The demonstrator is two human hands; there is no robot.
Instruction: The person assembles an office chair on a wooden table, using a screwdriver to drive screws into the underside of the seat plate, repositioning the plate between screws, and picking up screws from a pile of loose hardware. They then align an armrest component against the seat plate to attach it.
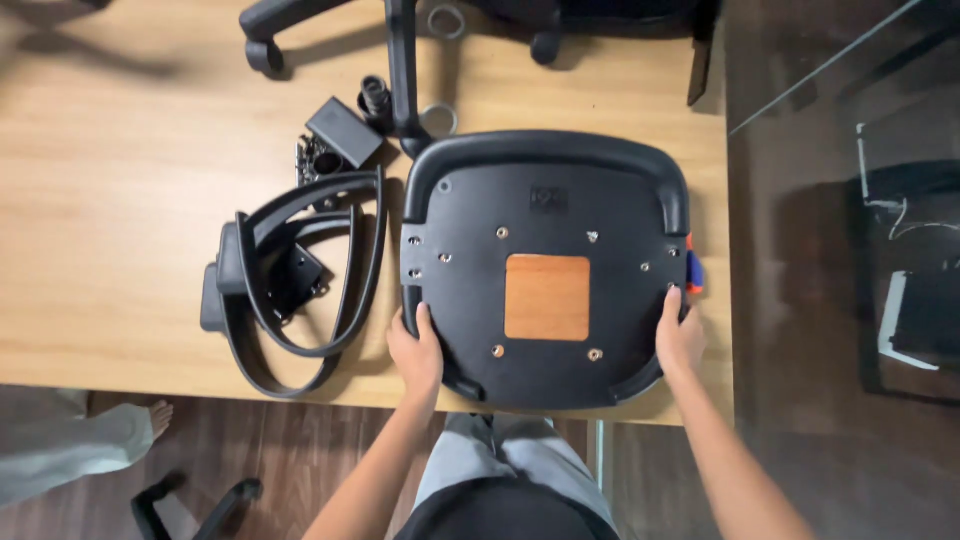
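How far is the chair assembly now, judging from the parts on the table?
Done: the seat lies upside down on the table, its screw holes facing up. In hand: the left hand and right hand grip the seat's two sides. Left: the two armrests lie loose beside it, the wheeled base stands apart at the far edge, and nothing is mounted on the seat.
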